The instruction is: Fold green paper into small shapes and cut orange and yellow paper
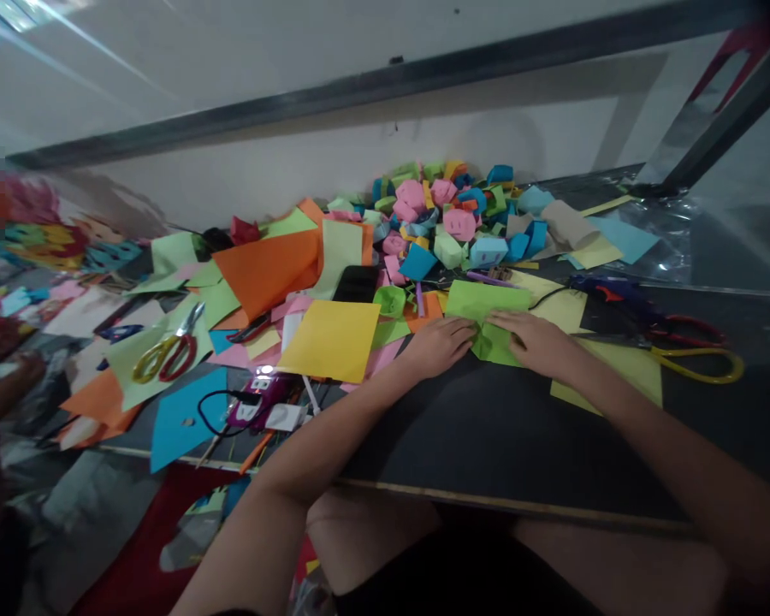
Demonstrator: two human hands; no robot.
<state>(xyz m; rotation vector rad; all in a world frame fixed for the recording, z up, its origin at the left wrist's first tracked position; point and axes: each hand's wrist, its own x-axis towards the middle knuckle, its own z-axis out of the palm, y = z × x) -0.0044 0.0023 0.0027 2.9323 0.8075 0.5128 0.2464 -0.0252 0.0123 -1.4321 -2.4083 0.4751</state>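
Observation:
A green paper sheet lies on the dark board in front of me, partly folded at its near edge. My left hand presses flat on its left part, fingers stretched toward the fold. My right hand presses on its right part, fingers laid flat and pointing left. The two hands almost meet over the folded green corner. Neither hand grips anything.
A yellow sheet and an orange sheet lie to the left. Scissors with yellow and red handles rest further left. A heap of folded coloured paper pieces sits behind. Another pair of scissors lies right. Another person's hand shows at the left edge.

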